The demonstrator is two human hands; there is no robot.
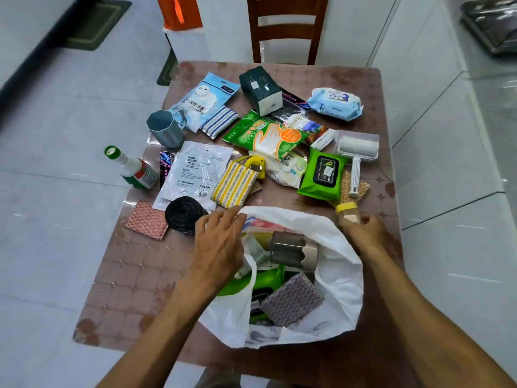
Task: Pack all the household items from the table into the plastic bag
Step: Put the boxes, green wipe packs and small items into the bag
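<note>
- Small bottle (pixel 348 212), yellow-capped: gripped by right hand (pixel 363 229) beside bag's far right rim, long axis pointing away.
- Plastic bag (pixel 340 278): mouth held open; rim touched by spread left hand (pixel 218 242).

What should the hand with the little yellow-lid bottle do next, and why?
Probably move the right hand over the open plastic bag and drop the yellow-lid bottle in: its fingers grip the bottle right beside the bag, whose rim the left hand touches.
</note>
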